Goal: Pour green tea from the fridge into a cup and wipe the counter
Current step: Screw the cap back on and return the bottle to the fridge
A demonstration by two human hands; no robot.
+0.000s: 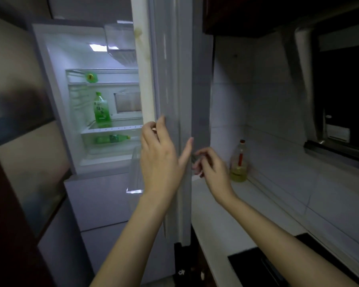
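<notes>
The fridge [56, 83] stands open and lit. An upright green tea bottle [101, 108] with a green label sits on its middle shelf. A second green bottle [112, 139] lies on its side on the shelf below. The fridge door [174, 79] is edge-on to me. My left hand [160, 156] rests against the door's edge, fingers on the inner side and thumb spread across the edge. My right hand [211, 164] hovers just right of the door with loosely curled fingers, holding nothing. No cup is in view.
A glass oil bottle [239, 162] with a red cap stands on the white counter [267, 204] beside the fridge. A black cooktop [263, 266] is set into the counter at lower right, under a range hood [319, 83]. A small green thing [90, 77] sits on the upper fridge shelf.
</notes>
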